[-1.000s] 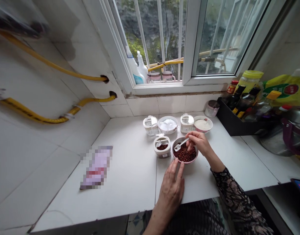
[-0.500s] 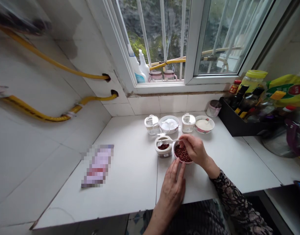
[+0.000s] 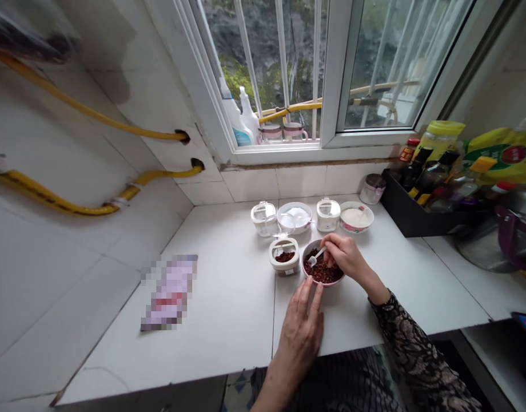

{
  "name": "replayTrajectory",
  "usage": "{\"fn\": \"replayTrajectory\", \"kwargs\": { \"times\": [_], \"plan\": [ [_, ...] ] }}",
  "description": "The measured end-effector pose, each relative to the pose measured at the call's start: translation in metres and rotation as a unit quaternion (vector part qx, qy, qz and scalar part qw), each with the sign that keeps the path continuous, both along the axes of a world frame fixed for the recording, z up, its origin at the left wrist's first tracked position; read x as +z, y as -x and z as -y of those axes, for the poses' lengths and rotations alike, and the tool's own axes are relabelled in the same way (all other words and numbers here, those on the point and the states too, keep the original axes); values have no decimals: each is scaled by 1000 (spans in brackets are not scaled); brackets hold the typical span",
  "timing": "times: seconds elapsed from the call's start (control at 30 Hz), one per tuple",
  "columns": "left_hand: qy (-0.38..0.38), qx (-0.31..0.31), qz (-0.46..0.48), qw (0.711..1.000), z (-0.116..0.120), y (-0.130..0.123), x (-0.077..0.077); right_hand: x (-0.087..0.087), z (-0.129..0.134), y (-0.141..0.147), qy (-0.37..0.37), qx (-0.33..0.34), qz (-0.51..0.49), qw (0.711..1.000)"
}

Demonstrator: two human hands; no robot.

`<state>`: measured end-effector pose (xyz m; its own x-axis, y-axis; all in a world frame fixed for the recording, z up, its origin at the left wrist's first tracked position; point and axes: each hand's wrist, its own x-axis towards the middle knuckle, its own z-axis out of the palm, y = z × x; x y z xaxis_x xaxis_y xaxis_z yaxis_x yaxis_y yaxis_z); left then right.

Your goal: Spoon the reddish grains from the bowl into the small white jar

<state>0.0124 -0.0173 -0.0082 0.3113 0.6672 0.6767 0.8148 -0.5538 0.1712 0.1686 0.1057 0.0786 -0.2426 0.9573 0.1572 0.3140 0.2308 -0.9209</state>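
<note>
My right hand (image 3: pixel 341 254) is closed on a small white spoon (image 3: pixel 313 261), whose scoop is at the dark red peppercorn-like spice (image 3: pixel 323 271) in a bowl (image 3: pixel 305 272). With fingers stretched out, my left hand (image 3: pixel 303 320) rests its fingertips at the bowl's near rim. Just left of the bowl stands a spice jar (image 3: pixel 284 268) with its clear lid raised, partly filled with the same dark red spice. Behind are a bowl of white grains (image 3: pixel 295 217), a bowl of cream-coloured grains (image 3: pixel 356 217) and two lidded white jars (image 3: pixel 263 217).
A black box (image 3: pixel 411 214) of sauce bottles is at the back right, beside a metal pot (image 3: pixel 477 246). A blurred purple packet (image 3: pixel 171 292) lies on the left of the white counter (image 3: pixel 228 320). A small lidded jar (image 3: pixel 372 189) stands against the tiled wall under the window.
My right hand has brought the spoon from above the open spice jar back to the right, down into the bowl of dark red spice. My left hand stays at the bowl.
</note>
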Motion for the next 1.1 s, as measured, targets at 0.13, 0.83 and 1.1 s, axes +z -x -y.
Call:
{"fn": "replayTrajectory", "kwargs": {
  "times": [0.13,0.83,1.1],
  "plan": [
    [-1,-1,0,1000,-1,0,-1,-4,-4,-3,62,-13,-62,996],
    [8,-1,6,1000,1,-1,0,2,-2,2,150,17,-89,985],
    [8,2,0,1000,0,0,-1,2,-4,-1,166,9,-140,976]
  ]
}}
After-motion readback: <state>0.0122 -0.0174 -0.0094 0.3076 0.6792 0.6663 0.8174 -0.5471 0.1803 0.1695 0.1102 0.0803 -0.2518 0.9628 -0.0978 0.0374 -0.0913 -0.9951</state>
